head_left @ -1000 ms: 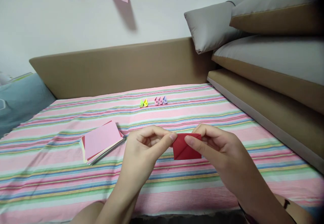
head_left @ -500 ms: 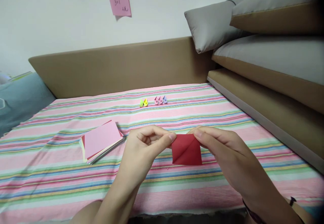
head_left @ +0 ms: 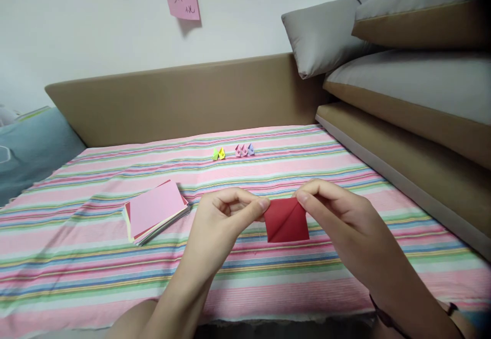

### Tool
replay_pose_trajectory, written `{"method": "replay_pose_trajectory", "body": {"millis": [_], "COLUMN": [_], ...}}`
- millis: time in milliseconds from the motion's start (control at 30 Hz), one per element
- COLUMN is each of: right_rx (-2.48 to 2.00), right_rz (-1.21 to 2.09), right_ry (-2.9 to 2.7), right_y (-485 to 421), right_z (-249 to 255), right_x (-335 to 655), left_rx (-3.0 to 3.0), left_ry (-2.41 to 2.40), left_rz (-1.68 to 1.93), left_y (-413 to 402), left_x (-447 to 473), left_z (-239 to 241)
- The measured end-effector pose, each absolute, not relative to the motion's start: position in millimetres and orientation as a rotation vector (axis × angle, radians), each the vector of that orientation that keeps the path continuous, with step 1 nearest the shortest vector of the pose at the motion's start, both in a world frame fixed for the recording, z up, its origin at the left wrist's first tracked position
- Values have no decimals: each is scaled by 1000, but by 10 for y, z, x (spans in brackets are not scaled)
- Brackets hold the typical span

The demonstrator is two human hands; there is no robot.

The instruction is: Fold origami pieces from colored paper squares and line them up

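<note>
A striped cloth [head_left: 268,290] is spreading below, and cushions [head_left: 418,78] are piling up along its right side. The left hand [head_left: 215,221] and right hand [head_left: 341,221] are pinching with thumbs and fingers. A paper stack [head_left: 155,207] is lying beyond the left hand's outer side. A folded red paper [head_left: 287,222] is hanging between both hands over the cloth, each gripping one upper corner. Small folded papers [head_left: 244,151] are sitting farther back.

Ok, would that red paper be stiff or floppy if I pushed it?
Likely fairly stiff: the red paper looks flat where the left hand and right hand pinch its top corners. Probably light too, as fingertips hold it.
</note>
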State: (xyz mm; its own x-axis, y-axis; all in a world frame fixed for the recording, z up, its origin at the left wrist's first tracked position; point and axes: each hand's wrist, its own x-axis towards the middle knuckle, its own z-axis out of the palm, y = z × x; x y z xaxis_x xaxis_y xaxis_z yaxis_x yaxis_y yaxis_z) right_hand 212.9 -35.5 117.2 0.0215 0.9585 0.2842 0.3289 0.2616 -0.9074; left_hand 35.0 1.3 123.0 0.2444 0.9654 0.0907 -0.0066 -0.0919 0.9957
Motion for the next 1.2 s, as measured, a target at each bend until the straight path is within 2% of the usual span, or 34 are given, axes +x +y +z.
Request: {"method": "replay_pose_trajectory", "body": {"millis": [133, 200, 533, 933, 1200], "right_rx": [-1234, -1219, -967, -1030, -978], "right_rz": [615, 635, 1372, 1220, 1460], "right_ry": [-1600, -1585, -1129, -1086, -1077], "right_y": [-331, -297, -141, -140, -112], "right_z": [1166, 1150, 957, 886, 907], "right_x": [2144, 2149, 2032, 1916, 1945], "left_rx": [1489, 1553, 1408, 1389, 1369], "left_ry": [1004, 1028, 1084, 1067, 1117], "left_rz": [915, 832, 1181, 1139, 1193], "left_y": [22, 23, 72, 87, 103], "left_x": [325, 315, 396, 439, 428], "left_z": [1245, 1249, 1144, 1081, 1072]}}
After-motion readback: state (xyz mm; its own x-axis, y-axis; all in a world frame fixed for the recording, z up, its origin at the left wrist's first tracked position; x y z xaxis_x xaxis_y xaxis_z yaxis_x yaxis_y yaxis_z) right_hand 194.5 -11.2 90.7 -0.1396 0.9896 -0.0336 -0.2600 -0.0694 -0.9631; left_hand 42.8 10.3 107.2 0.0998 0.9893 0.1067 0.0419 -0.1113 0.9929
